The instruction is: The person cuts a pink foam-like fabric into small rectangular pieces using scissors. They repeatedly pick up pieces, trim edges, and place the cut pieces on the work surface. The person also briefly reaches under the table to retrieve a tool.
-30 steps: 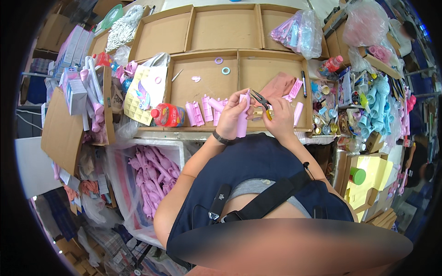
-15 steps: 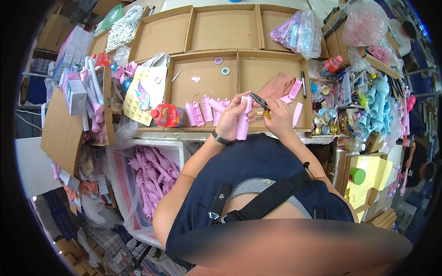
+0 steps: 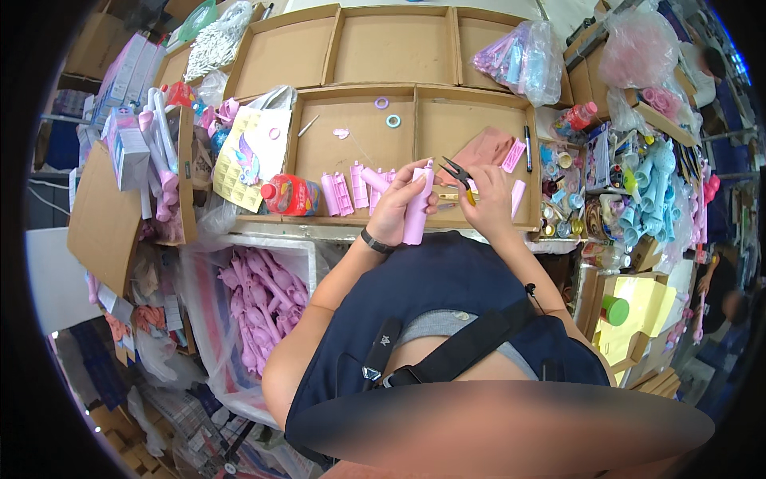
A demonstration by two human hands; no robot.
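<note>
Upright in my left hand (image 3: 392, 209) is a pink plastic tube (image 3: 416, 211) with a narrow tip at its top. Pliers (image 3: 458, 173) with dark jaws and yellow-and-black handles sit in my right hand (image 3: 488, 199). Their jaws are parted and point toward the tube's tip, a little apart from it. Several pink plastic half-shells (image 3: 337, 194) stand in the cardboard tray (image 3: 351, 132) left of my hands. Further pink pieces (image 3: 515, 156) lie beyond my right hand, beside a reddish-brown sheet (image 3: 477, 152).
A red bottle (image 3: 290, 195) lies at the tray's left front, near a yellow sticker sheet (image 3: 243, 160). Two tape rings (image 3: 392, 121) and a black marker (image 3: 527, 149) are in the tray. A plastic-lined box of pink parts (image 3: 259, 307) stands by my left arm. Bagged parts (image 3: 523, 64) sit behind.
The pliers have drawn back right from the top of the pink tube, and their jaws have opened. My left hand still holds the tube, slightly further left.
</note>
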